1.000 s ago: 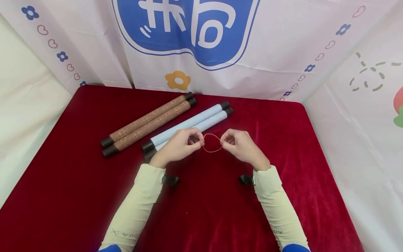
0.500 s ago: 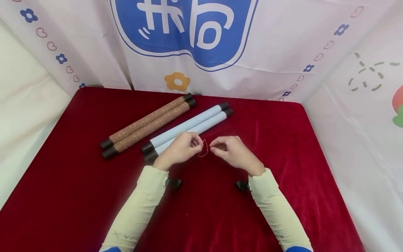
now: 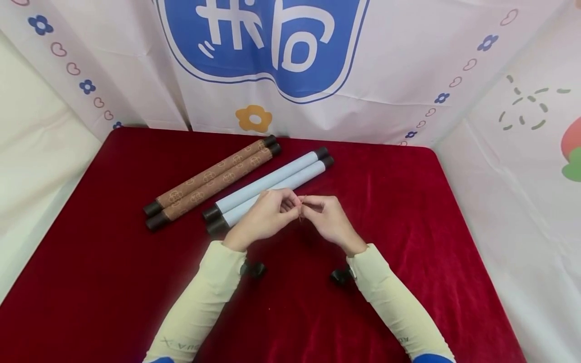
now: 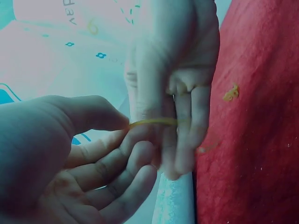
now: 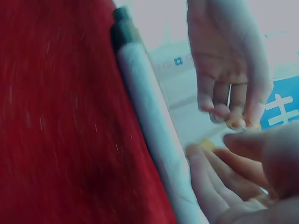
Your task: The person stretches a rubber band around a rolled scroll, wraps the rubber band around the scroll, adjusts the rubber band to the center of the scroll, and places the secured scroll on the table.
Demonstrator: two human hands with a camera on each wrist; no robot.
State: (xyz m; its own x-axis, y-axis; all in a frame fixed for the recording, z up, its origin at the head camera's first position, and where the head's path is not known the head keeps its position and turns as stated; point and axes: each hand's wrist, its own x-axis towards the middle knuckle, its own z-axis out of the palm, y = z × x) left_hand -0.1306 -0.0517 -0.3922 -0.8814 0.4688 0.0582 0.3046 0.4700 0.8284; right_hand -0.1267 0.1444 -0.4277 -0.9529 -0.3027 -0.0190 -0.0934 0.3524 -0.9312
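Observation:
Between the fingertips of both hands is a thin yellow-orange rubber band [image 4: 154, 121]. My left hand [image 3: 272, 210] pinches it between thumb and forefinger. From the left, the band stretches across the fingers of my right hand [image 3: 328, 216], which touch it. In the right wrist view my right thumb [image 5: 245, 142] stands apart from its fingers. Behind the left hand lies a light blue pair of rolled rods [image 3: 268, 182] with black ends, side by side. Farther left lies a brown patterned pair [image 3: 213, 181], also black-ended.
A red velvet cloth [image 3: 395, 212] covers the table. White printed curtains [image 3: 386, 91] stand behind and at both sides. On the red cloth in the left wrist view is a small twisted yellow thing [image 4: 231, 92]. Dark wrist devices [image 3: 341, 276] sit under both sleeves.
Both hands first held the band as a round loop. The right hand let go while the left kept it; now the right fingers have moved left against the band. The rolled rods stayed put.

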